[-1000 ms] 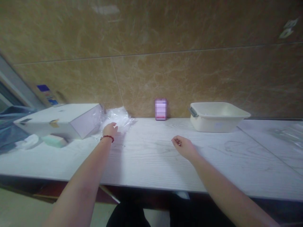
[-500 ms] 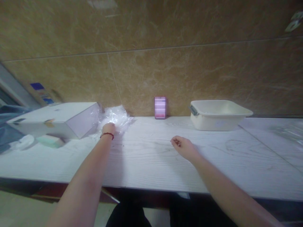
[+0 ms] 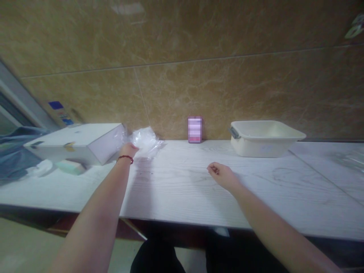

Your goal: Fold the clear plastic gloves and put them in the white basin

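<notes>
My left hand, with a dark red bead bracelet at the wrist, reaches to the left part of a crumpled clear plastic bag. Its thumb points right, while the other fingers are hidden behind the hand, so any grip on the plastic cannot be made out. Beside it on the left lies a white box, with more clear plastic at its right end. Over the middle of the table, my right hand is loosely closed, its fingers curled in and nothing visible in them.
A phone with a blurred screen leans on the tiled wall. To its right stands a cream plastic basin with a grey handle. A pale green block and a white round item lie before the box. Clear plastic is at far right.
My left hand has shifted left across the plastic bag toward the box, and its thumb now shows. My right hand stays about where it was. The whole view has turned slightly left.
</notes>
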{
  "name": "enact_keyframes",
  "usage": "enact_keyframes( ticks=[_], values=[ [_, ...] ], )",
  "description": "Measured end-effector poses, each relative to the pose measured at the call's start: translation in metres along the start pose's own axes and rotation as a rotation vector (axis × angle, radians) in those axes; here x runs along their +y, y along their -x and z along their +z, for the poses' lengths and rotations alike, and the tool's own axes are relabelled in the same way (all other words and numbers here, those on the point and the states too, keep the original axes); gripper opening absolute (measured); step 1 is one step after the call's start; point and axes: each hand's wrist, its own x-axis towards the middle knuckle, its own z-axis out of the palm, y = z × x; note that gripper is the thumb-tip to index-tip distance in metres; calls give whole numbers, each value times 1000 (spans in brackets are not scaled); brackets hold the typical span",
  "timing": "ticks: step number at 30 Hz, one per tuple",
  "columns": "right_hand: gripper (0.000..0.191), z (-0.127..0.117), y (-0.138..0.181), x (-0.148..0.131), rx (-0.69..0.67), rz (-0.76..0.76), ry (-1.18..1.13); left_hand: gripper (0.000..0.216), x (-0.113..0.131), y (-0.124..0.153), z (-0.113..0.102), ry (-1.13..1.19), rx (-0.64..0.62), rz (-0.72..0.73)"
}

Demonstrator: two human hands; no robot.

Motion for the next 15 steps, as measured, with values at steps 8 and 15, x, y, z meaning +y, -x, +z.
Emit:
enact_keyframes(
  ticks=[8,15],
  values=[
    [15,0,-1,0,1,-16,17,44,-11,1,-9,32,-5,29],
    [16,-1,0,-2,-18,1,26,56,-8,9,-26,-21,-17,86]
  ],
)
